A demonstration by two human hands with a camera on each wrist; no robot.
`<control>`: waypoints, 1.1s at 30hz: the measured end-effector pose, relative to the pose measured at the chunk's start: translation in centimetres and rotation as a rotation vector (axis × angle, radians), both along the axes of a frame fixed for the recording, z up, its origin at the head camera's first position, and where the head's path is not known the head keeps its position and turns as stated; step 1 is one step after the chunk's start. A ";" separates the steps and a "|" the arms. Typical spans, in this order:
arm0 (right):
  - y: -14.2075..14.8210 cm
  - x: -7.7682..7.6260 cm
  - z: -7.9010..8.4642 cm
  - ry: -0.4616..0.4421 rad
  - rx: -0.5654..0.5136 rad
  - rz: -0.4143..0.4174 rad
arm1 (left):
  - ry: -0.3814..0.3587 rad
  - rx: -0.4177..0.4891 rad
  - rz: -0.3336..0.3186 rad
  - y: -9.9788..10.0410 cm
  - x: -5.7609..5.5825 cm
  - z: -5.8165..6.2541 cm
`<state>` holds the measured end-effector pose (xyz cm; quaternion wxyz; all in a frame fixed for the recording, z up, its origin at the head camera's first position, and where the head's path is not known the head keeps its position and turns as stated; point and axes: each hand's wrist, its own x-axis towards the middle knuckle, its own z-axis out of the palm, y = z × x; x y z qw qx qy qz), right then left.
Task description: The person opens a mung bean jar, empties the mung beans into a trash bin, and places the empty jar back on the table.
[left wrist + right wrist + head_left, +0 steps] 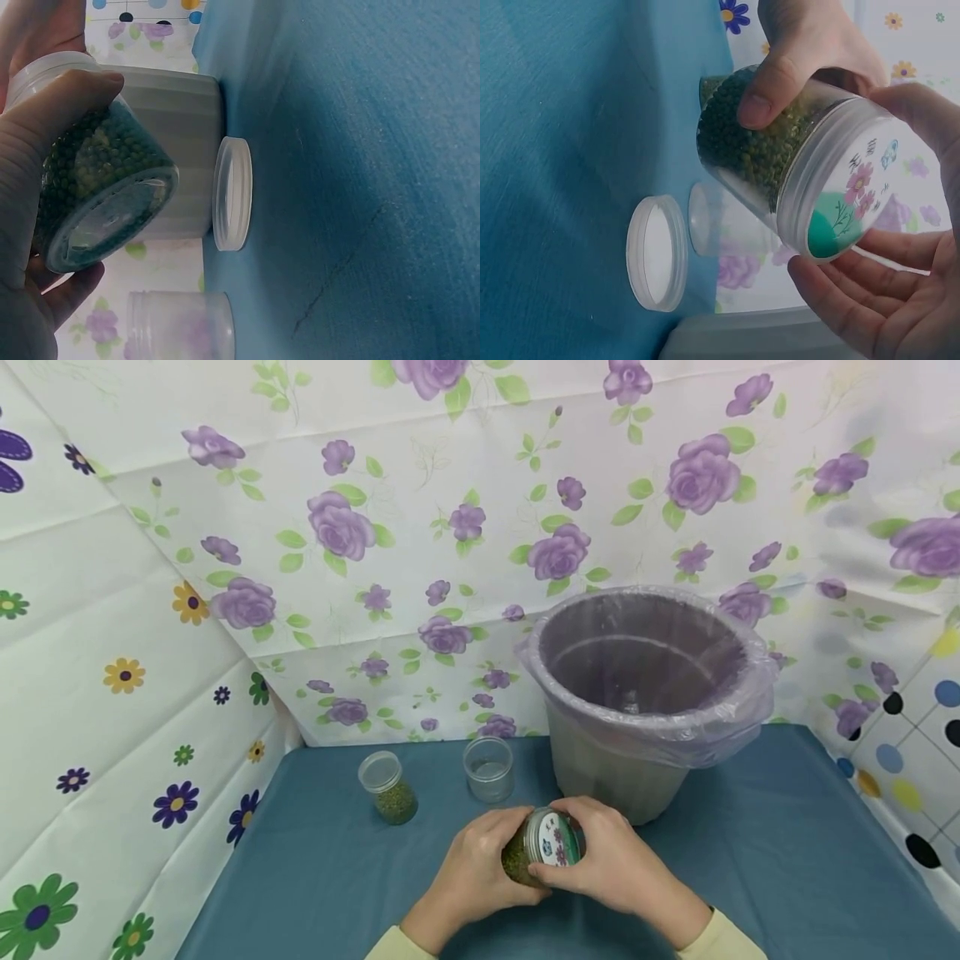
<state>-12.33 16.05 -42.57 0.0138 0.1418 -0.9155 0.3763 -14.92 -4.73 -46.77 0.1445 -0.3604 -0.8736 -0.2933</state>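
A clear plastic jar (757,142) of small green beans is held tilted above the table. My left hand (483,864) grips its body, thumb on one side and fingers round the other. At the other end, my right hand (618,860) holds the jar's lid (855,191) by the rim with thumb and fingers. The lid sits on the jar's mouth and bears a label with pink flowers and a green patch. Below, a loose translucent lid (233,193) lies on the table; the hands hide it in the head view.
An empty clear jar (489,768) stands open behind the hands. Left of it is a second jar (395,802) with green contents. A large grey bucket (615,768) lined with a plastic bag stands back right on the blue cloth (300,877). Flowered sheets hang behind and left.
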 end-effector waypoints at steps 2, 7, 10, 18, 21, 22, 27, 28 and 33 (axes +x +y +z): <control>0.1 0.0 -0.1 0.027 0.009 0.023 | -0.009 -0.008 0.003 -0.1 0.0 0.0; -0.1 0.0 0.0 0.006 0.017 0.011 | -0.004 0.002 0.005 -0.1 -0.1 0.0; -0.2 -0.1 0.0 -0.061 0.010 -0.029 | 0.008 0.011 0.006 -0.1 0.0 0.0; 0.1 -0.3 -0.1 -0.087 -0.008 0.059 | 0.005 -0.001 -0.002 -0.1 0.0 -0.1; 0.3 -0.3 -0.1 -0.062 -0.003 0.095 | -0.005 -0.005 -0.009 -0.1 0.0 -0.3; 0.3 -0.2 -0.1 -0.051 0.002 0.104 | -0.009 -0.006 -0.009 -0.2 0.0 -0.3; 0.2 -0.2 0.0 -0.022 0.016 0.094 | -0.005 -0.007 -0.004 -0.2 0.0 -0.4; 0.1 -0.2 0.0 -0.025 0.014 0.070 | -0.003 -0.004 -0.004 -0.2 0.0 -0.4; -0.4 -0.3 0.2 -0.068 0.006 -0.039 | 0.012 -0.003 -0.006 -0.2 0.0 -0.4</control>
